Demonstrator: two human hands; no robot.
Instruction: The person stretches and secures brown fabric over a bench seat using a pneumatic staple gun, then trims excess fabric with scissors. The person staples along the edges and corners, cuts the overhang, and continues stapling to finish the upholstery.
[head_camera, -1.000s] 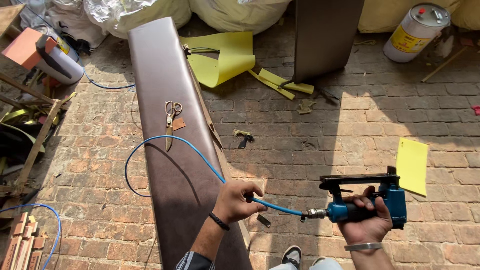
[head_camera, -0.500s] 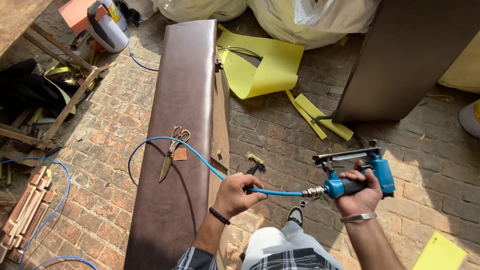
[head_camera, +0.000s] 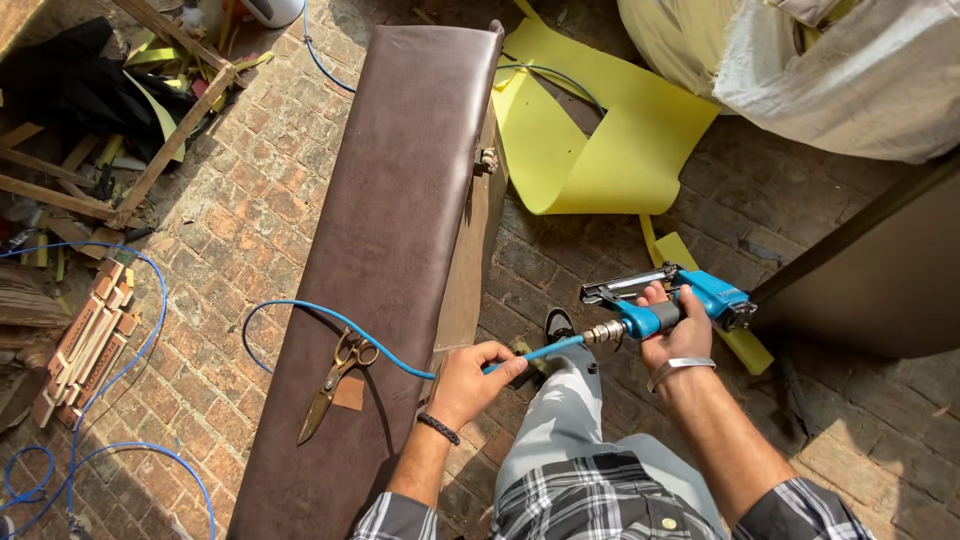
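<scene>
The right hand (head_camera: 676, 338) gripped a blue staple gun (head_camera: 672, 302) above the brick floor (head_camera: 250, 215); the left hand (head_camera: 470, 382) closed around its blue hose (head_camera: 330, 312); scissors (head_camera: 336, 382) lay on the brown padded surface (head_camera: 400, 200).

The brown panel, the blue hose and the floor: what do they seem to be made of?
Panel: likely leather or faux leather, smooth with a soft sheen, stretched over a frame. Hose: flexible plastic or rubber, glossy, curving freely. Floor: worn reddish bricks with visible joints.
</scene>
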